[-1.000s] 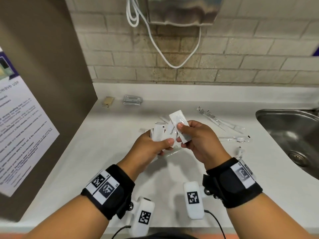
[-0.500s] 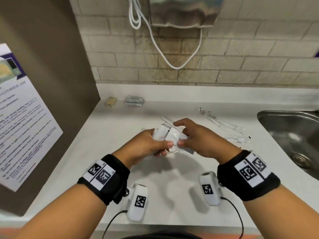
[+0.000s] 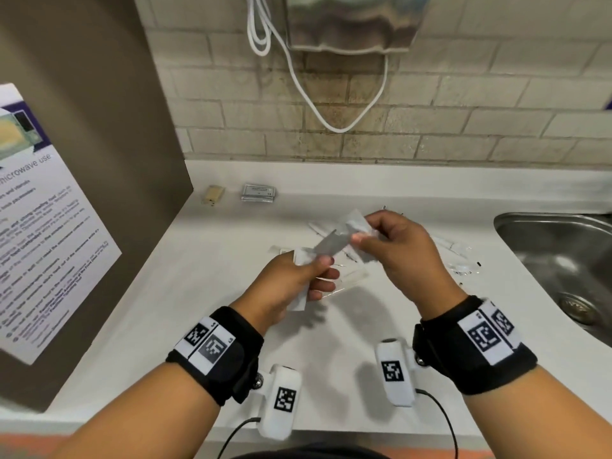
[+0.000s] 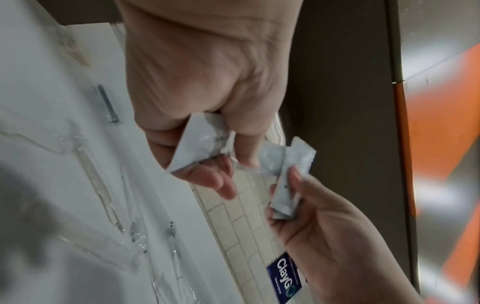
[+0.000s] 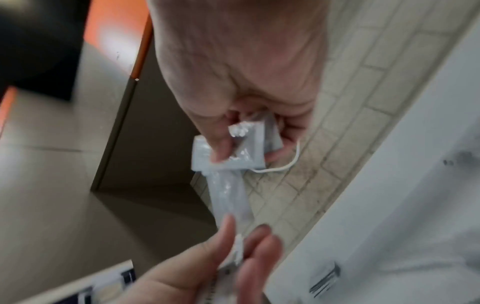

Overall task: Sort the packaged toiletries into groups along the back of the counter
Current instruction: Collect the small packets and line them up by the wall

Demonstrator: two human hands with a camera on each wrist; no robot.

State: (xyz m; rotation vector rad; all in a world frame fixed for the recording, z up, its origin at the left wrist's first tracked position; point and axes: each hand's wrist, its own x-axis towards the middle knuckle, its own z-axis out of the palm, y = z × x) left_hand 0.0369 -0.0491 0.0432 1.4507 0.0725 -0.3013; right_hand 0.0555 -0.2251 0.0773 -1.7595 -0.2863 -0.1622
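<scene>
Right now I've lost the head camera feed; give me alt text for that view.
Both hands are raised over a white counter, left hand and right hand each pinching small white toiletry packets. Clear-wrapped items lie behind them beside a steel sink; a tan packet and grey packet sit by the back wall.

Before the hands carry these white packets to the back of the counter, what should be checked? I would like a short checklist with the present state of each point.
1. Right hand grips its white packets: ok.
2. Left hand holds its own packets: ok.
3. The two bundles are fully apart: cannot tell, blurred.
4. All held packets are the same kind: cannot tell.
5. Free space at the back of the counter, right of the grey packets: ok.
6. Clear-wrapped items remain unsorted near the sink: not ok.
</scene>
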